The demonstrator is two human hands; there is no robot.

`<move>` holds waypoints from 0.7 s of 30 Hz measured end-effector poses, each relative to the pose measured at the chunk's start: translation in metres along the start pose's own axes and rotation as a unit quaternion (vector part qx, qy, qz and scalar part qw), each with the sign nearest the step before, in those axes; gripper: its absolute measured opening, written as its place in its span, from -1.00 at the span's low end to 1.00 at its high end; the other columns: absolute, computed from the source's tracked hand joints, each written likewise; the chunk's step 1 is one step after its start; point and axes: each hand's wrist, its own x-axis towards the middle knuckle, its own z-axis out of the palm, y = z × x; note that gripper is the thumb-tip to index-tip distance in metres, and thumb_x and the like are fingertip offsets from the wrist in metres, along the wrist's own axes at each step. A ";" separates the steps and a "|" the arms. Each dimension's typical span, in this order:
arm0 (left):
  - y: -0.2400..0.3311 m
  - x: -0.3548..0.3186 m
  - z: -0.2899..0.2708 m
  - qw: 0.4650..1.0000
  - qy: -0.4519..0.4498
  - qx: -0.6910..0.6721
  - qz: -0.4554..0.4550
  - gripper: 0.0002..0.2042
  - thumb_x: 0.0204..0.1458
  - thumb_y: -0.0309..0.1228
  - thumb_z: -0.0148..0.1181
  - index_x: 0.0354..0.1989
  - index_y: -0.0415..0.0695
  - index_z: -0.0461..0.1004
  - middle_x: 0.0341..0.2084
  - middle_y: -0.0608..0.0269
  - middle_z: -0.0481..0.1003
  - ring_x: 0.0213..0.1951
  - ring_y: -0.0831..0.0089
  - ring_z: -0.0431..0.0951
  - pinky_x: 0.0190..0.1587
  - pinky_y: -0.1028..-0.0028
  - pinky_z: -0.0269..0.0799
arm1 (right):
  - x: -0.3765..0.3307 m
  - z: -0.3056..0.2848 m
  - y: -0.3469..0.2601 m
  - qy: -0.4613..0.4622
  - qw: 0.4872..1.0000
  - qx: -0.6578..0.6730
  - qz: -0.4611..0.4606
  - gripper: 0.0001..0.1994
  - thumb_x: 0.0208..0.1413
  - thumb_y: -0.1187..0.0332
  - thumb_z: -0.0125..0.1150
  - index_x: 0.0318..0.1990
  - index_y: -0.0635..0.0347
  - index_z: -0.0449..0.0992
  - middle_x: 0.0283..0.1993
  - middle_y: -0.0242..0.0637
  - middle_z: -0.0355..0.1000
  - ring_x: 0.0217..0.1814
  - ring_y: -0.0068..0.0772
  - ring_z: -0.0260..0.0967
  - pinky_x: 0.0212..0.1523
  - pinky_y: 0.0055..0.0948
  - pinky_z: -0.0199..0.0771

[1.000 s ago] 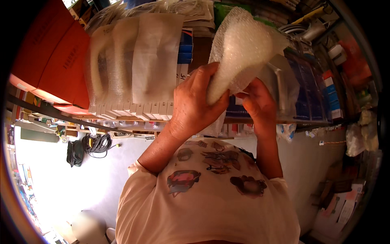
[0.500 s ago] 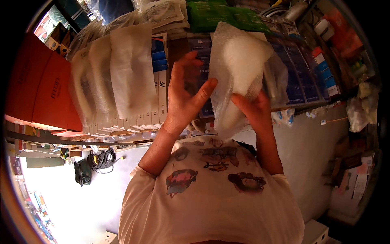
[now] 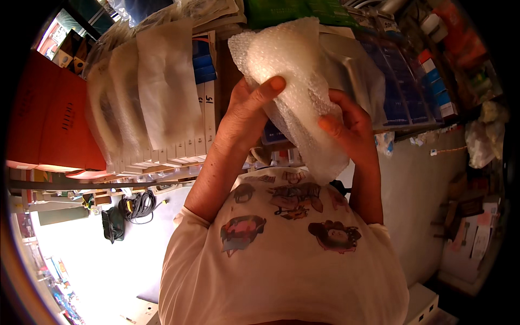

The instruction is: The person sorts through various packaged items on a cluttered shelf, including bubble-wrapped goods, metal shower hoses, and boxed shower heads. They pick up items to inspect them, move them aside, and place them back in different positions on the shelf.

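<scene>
A white object wrapped in bubble wrap, a bubble-wrapped package point(image 3: 295, 70), is held up in front of my chest, tilted with its top leaning left. My left hand point(image 3: 249, 103) grips its left side, thumb pressed on the front and the other fingers hidden behind. At the lower right, my right hand point(image 3: 352, 124) holds the edge between thumb and fingers. What lies inside is blurred by the wrap. On the left of the bench, similar wrapped packages point(image 3: 167, 86) lie in a row over white boxes point(image 3: 208, 122).
Orange-red boxes point(image 3: 65, 119) stand at the far left. Behind the package lie green packets point(image 3: 276, 13) and dark blue packs point(image 3: 398, 86). Another clear-wrapped item point(image 3: 355, 73) rests just right of the package. A black cable coil point(image 3: 138, 206) and dark bag point(image 3: 112, 225) are on the floor.
My left hand has closed onto the package, where before it was off it with fingers spread. The package has turned, its top swinging left, and my right hand has shifted slightly right.
</scene>
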 end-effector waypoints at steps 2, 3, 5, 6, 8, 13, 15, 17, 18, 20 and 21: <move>0.001 0.003 -0.003 1.000 0.004 -0.030 0.008 -0.28 -0.08 -0.10 0.33 0.16 -0.29 0.19 0.02 0.06 0.37 0.07 0.26 0.39 0.15 0.27 0.28 | 0.000 -0.009 -0.002 -0.016 0.999 0.016 0.047 -0.72 0.02 0.35 0.33 -0.15 0.27 0.49 -0.18 -0.37 0.46 -0.21 -0.62 0.35 -0.22 -0.57 0.36; 0.003 0.002 -0.001 0.999 0.021 -0.049 0.011 -0.26 -0.10 -0.11 0.37 0.15 -0.33 0.19 0.00 0.04 0.38 0.07 0.24 0.38 0.16 0.27 0.25 | -0.001 -0.015 0.000 -0.013 0.998 -0.005 0.057 -0.76 0.03 0.36 0.31 -0.17 0.27 0.50 -0.18 -0.37 0.46 -0.23 -0.63 0.34 -0.23 -0.59 0.35; 0.002 0.003 0.000 0.998 0.022 -0.062 0.020 -0.30 -0.07 -0.15 0.35 0.14 -0.34 0.19 0.00 0.05 0.38 0.07 0.25 0.38 0.16 0.27 0.25 | -0.001 -0.020 0.003 0.008 0.998 -0.063 0.012 -0.82 0.07 0.39 0.27 -0.22 0.28 0.51 -0.22 -0.39 0.46 -0.26 -0.67 0.32 -0.26 -0.63 0.32; 0.002 0.003 0.000 0.997 0.022 -0.069 0.025 -0.32 -0.05 -0.17 0.34 0.14 -0.34 0.19 0.01 0.06 0.38 0.07 0.26 0.38 0.17 0.28 0.25 | 0.001 -0.021 0.005 0.027 0.994 -0.101 -0.043 -0.85 0.09 0.40 0.25 -0.25 0.28 0.51 -0.26 -0.41 0.46 -0.28 -0.68 0.31 -0.28 -0.64 0.30; -0.001 0.002 -0.002 0.996 0.021 -0.077 0.031 -0.36 -0.03 -0.24 0.33 0.14 -0.34 0.20 0.01 0.07 0.38 0.08 0.26 0.38 0.17 0.28 0.24 | 0.002 -0.023 0.005 0.063 0.980 -0.149 -0.113 -0.88 0.11 0.41 0.23 -0.30 0.28 0.52 -0.32 -0.44 0.45 -0.31 -0.70 0.30 -0.31 -0.66 0.28; -0.008 0.001 -0.002 0.996 -0.004 -0.085 0.025 -0.43 0.00 -0.26 0.29 0.15 -0.25 0.24 0.05 0.11 0.38 0.12 0.23 0.36 0.20 0.24 0.21 | -0.008 -0.023 -0.005 0.119 0.974 -0.164 -0.097 -0.89 0.12 0.41 0.21 -0.30 0.28 0.53 -0.35 -0.43 0.45 -0.34 -0.70 0.28 -0.32 -0.65 0.26; -0.009 0.003 0.000 0.996 0.005 -0.085 0.015 -0.42 -0.01 -0.26 0.30 0.15 -0.25 0.24 0.06 0.10 0.38 0.11 0.23 0.35 0.20 0.25 0.22 | -0.010 -0.028 -0.003 0.114 0.976 -0.166 -0.085 -0.85 0.10 0.38 0.22 -0.25 0.28 0.53 -0.31 -0.40 0.46 -0.31 -0.68 0.31 -0.32 -0.64 0.29; -0.010 0.004 0.000 0.996 0.014 -0.089 0.013 -0.41 -0.01 -0.26 0.30 0.15 -0.25 0.23 0.06 0.10 0.37 0.11 0.22 0.35 0.20 0.25 0.22 | -0.012 -0.029 -0.003 0.095 0.980 -0.160 -0.064 -0.80 0.09 0.35 0.24 -0.18 0.27 0.51 -0.27 -0.38 0.47 -0.27 -0.66 0.34 -0.31 -0.61 0.32; -0.010 0.005 0.000 0.995 0.017 -0.092 0.015 -0.41 -0.01 -0.27 0.30 0.16 -0.25 0.23 0.05 0.10 0.38 0.11 0.22 0.35 0.20 0.25 0.22 | -0.013 -0.028 -0.004 0.081 0.983 -0.154 -0.050 -0.76 0.09 0.33 0.25 -0.14 0.26 0.50 -0.26 -0.37 0.47 -0.25 -0.65 0.36 -0.31 -0.60 0.34; -0.009 0.006 0.002 0.994 0.024 -0.100 0.020 -0.41 -0.01 -0.27 0.30 0.16 -0.25 0.22 0.04 0.10 0.38 0.10 0.21 0.36 0.19 0.25 0.23 | -0.017 -0.029 -0.001 0.053 0.985 -0.164 -0.024 -0.69 0.07 0.31 0.26 -0.06 0.24 0.48 -0.23 -0.34 0.46 -0.22 -0.62 0.39 -0.32 -0.58 0.38; -0.009 0.006 0.003 0.994 0.029 -0.104 0.022 -0.41 -0.01 -0.27 0.30 0.15 -0.25 0.22 0.03 0.10 0.39 0.09 0.21 0.37 0.19 0.26 0.24 | -0.021 -0.031 0.006 0.041 0.983 -0.180 -0.013 -0.66 0.06 0.30 0.27 -0.02 0.22 0.47 -0.22 -0.33 0.46 -0.21 -0.60 0.40 -0.34 -0.57 0.39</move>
